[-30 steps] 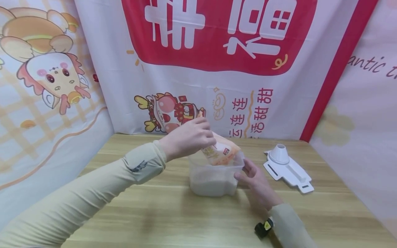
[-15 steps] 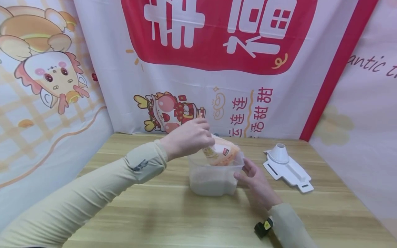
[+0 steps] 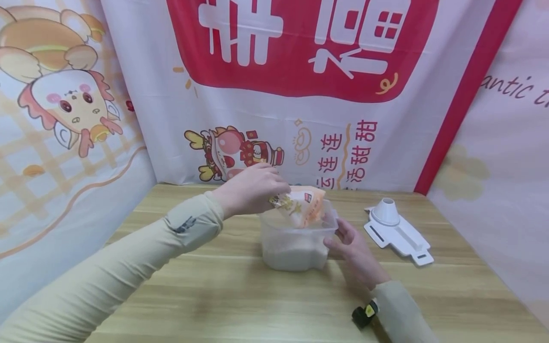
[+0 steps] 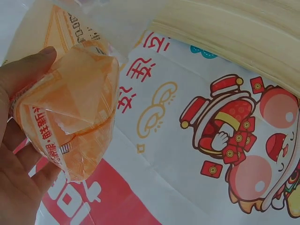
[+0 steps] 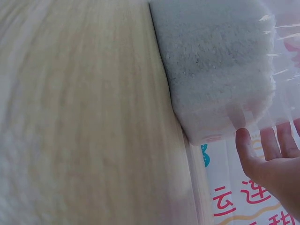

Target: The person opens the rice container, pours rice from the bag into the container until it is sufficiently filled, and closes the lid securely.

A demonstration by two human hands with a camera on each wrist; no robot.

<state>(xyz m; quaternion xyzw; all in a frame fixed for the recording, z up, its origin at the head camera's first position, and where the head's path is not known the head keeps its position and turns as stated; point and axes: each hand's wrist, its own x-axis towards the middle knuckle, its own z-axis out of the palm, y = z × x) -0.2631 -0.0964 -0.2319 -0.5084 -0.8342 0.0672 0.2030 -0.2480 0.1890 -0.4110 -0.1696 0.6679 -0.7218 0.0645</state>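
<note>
A translucent plastic container (image 3: 296, 245) stands on the wooden table, filled partway with white rice (image 5: 215, 56). Above its opening, my left hand (image 3: 255, 190) grips an orange-and-white printed plastic bag (image 3: 306, 207), whose lower end tilts into the container. The left wrist view shows the crumpled orange end of the bag (image 4: 70, 108) between thumb and fingers. At the container's right corner, my right hand (image 3: 353, 252) holds its side near the rim. Thumb and fingertips (image 5: 243, 140) touch the clear wall in the right wrist view.
To the right lies a white plastic lid-like piece (image 3: 403, 238) with a cone-shaped cup (image 3: 387, 212) on it. A black strap device (image 3: 364, 315) sits by the right wrist. Printed cloth (image 3: 240, 109) hangs behind the table (image 3: 193, 295) and along both sides.
My left hand has shifted slightly left, and the bag has tilted and lifted a little, changing its folds. The right hand and the container have stayed in place.
</note>
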